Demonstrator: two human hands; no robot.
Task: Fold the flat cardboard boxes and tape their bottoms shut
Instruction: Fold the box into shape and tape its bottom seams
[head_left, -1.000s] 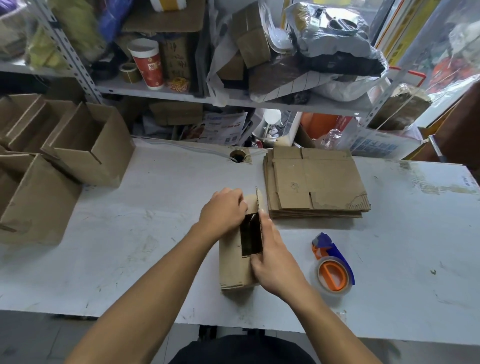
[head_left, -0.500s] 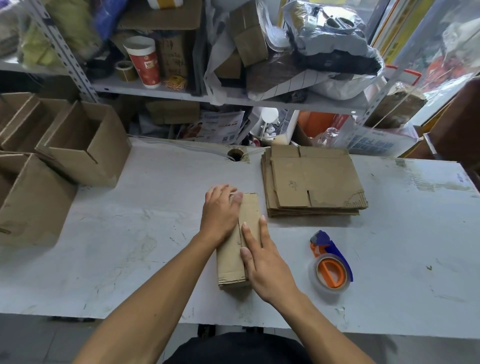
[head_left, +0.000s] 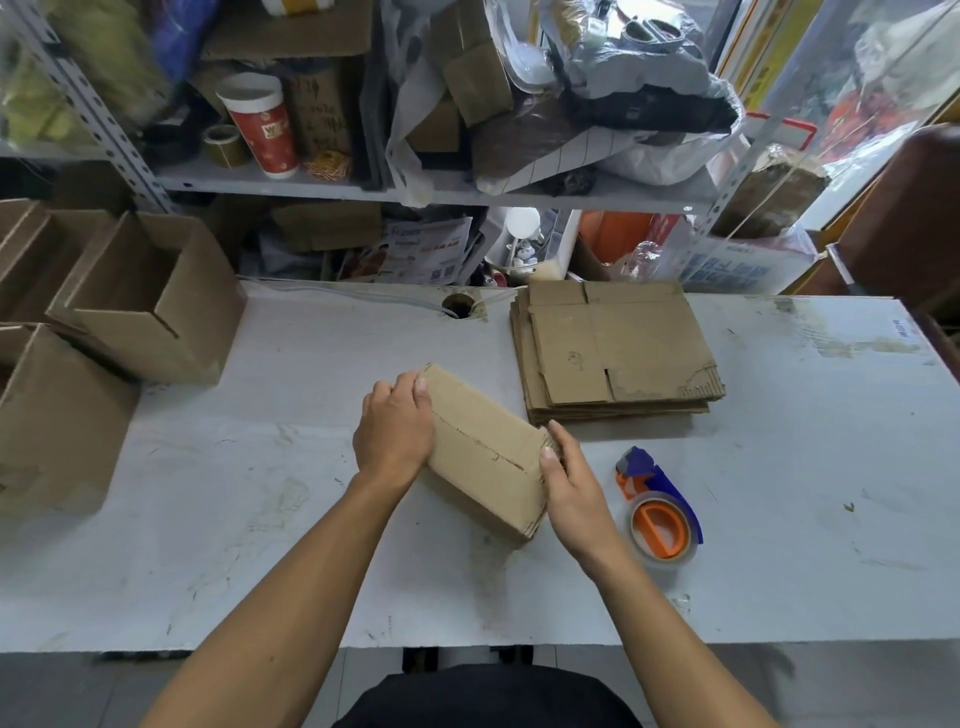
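Status: you've got several erected boxes (head_left: 150, 306) parked open-side-up at the left edge of the table (head_left: 805, 467), so part of the batch looks folded; can't see their bottoms, so can't tell if they're taped. A stack of flat blanks (head_left: 613, 353) sits at the back of the table, right of centre, all of it left to fold. The box in hand (head_left: 483, 447) is at table centre, lying skewed, its flaps folded shut with the centre seam facing up and no tape visible on it. My read: this one is folded and ready for taping, not yet sealed. Tape dispenser (head_left: 660, 504) lies untouched, just beside your right wrist. Hands: left hand (head_left: 395, 426) is palm-down on the box's far-left end, fingers curled over the edge, thumb on the top face, a loose clamp rather than a fist. Right hand (head_left: 571, 483) grips the near-right end, thumb pressed on the top face, fingers wrapped round the corner out of sight. Both forearms reach straight in from the table's near edge, wrists low. You'd need to free the right hand for the dispenser while the left pins the flaps.
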